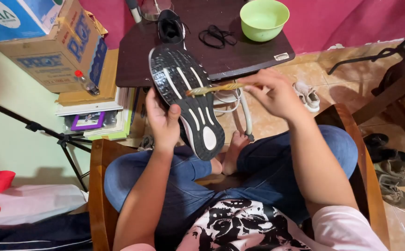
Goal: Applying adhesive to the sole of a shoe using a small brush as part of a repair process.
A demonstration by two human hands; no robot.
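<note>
My left hand point(164, 122) grips a black sports shoe point(186, 100) from its side, sole turned up toward me, showing white stripes and a white heel patch. My right hand point(274, 93) holds a thin yellowish brush point(216, 88) by its handle, and the brush head lies across the middle of the sole. A second black shoe point(171, 27) stands on the dark small table point(239, 60) beyond, with a black shoelace point(217, 36) beside it. I sit on a wooden chair, legs in blue jeans.
A light green bowl point(264, 18) sits on the table's far right. Cardboard boxes point(56, 46) and stacked books stand to the left, with a tripod leg point(49, 132) below. Small white shoes point(307, 95) and other footwear point(391, 172) lie on the tiled floor at the right.
</note>
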